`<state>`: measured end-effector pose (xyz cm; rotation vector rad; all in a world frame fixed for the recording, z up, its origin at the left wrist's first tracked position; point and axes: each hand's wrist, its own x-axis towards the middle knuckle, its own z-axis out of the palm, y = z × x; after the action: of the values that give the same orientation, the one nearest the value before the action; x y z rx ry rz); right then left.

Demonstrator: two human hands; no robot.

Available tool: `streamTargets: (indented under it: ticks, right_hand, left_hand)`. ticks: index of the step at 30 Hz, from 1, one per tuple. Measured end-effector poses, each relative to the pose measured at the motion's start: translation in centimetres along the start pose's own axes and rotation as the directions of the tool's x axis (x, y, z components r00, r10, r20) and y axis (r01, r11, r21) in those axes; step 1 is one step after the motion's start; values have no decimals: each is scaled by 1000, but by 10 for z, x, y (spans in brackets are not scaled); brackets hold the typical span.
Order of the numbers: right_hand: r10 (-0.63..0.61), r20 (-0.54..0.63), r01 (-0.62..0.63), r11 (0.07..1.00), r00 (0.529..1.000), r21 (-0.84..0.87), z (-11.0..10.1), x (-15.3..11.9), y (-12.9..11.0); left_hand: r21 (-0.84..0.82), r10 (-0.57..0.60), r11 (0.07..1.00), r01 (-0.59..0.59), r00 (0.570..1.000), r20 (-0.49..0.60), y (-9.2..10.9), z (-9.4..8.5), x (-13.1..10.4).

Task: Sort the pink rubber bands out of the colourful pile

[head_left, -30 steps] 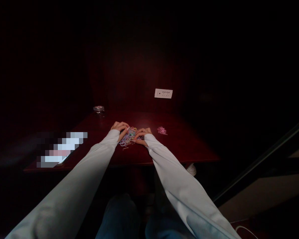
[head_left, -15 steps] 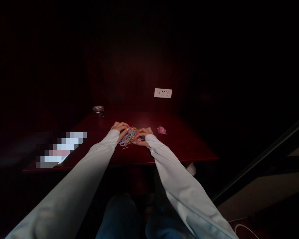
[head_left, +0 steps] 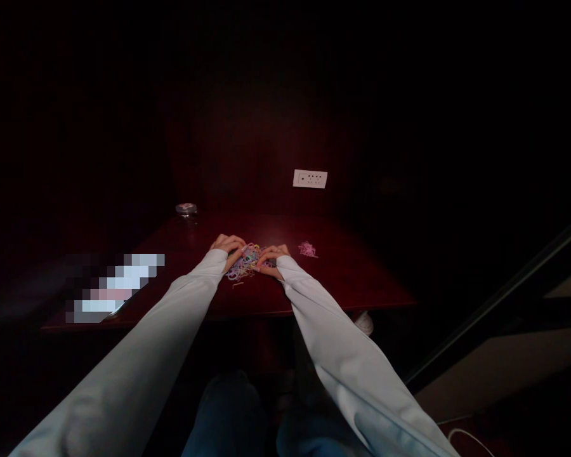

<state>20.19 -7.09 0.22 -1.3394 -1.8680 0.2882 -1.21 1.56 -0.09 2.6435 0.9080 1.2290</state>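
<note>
A tangled pile of small multicoloured rubber bands (head_left: 248,260) lies on the dark red table between my hands. My left hand (head_left: 228,246) touches the pile's left side, its fingers bent but apart, with nothing visibly gripped. At the right side of the pile, my right hand (head_left: 272,257) has thumb and forefinger nearly together over the bands; what is between the tips is too small to make out. One loose band (head_left: 238,284) lies just in front of the pile. To the right is a smaller heap of pink bands (head_left: 307,249), apart from my right hand.
A clear lidded jar (head_left: 186,211) stands at the table's back left. A phone-like device (head_left: 118,285) with a blurred-out bright screen lies at the left. A white socket panel (head_left: 310,179) is on the back wall. The table's front edge (head_left: 252,313) runs below my forearms.
My right thumb has drawn closer to the forefinger at the pile. My left hand stays nearly in place. The whole view has shifted slightly.
</note>
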Motion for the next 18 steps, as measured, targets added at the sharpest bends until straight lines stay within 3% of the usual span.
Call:
streamTargets:
  ticks: [4, 10, 15, 18]
  right_hand:
    - [-10, -39, 13, 997, 999, 78, -1, 1, -1]
    - [175, -147, -144, 969, 974, 199, -4, 9, -2]
    - [292, -101, -202, 834, 951, 514, 4, 18, -1]
    - [305, -101, -184, 773, 947, 608, 13, 23, -1]
  left_hand:
    - [6, -6, 1000, 6, 1000, 19, 4, -3, -1]
    - [0, -7, 1000, 7, 999, 44, 11, -9, -2]
    - [-7, -28, 1000, 28, 997, 67, 17, -13, -3]
    - [4, -41, 999, 41, 996, 74, 18, -13, -4]
